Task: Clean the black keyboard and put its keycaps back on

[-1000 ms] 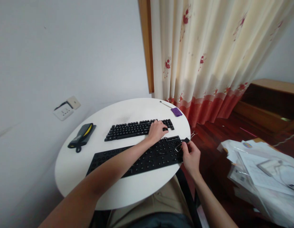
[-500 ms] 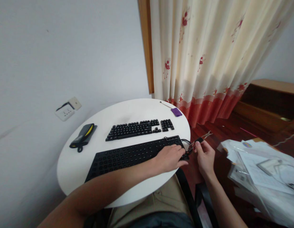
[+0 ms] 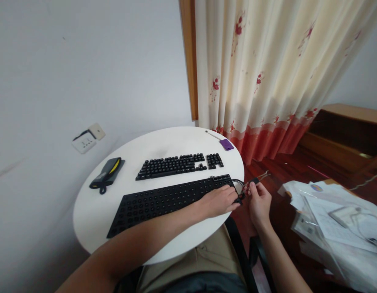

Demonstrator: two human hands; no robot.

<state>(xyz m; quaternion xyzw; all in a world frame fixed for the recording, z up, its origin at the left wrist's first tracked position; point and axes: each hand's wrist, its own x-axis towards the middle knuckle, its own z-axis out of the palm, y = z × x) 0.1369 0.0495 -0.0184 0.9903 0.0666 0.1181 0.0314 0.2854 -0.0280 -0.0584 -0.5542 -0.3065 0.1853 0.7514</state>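
Note:
My right hand (image 3: 260,199), just off the table's right edge, pinches the dark handle of a wire keycap puller (image 3: 254,180). Thin wire prongs stick out from the handle. A black keyboard (image 3: 164,202) lies bare of most keycaps, its switches exposed, along the near side of the table. Over its right end rests my left hand (image 3: 220,201), fingers bent down and thumb at the near corner, gripping it. Dark cable (image 3: 238,181) loops between that end and my right hand. Behind the keyboard, black keycaps (image 3: 170,167) are laid out in rows.
The round white table (image 3: 93,219) also bears a black and yellow pouch-like item (image 3: 107,175) at left and a purple-ended brush (image 3: 226,144) at the back right. A socket (image 3: 83,143) is on the wall. Papers and plastic bags (image 3: 331,219) lie to the right.
My right hand has shifted slightly left with the keycap puller, closer to the keyboard's end. My left thumb has drawn in toward the fingers. The keyboard's left end has swung slightly toward me.

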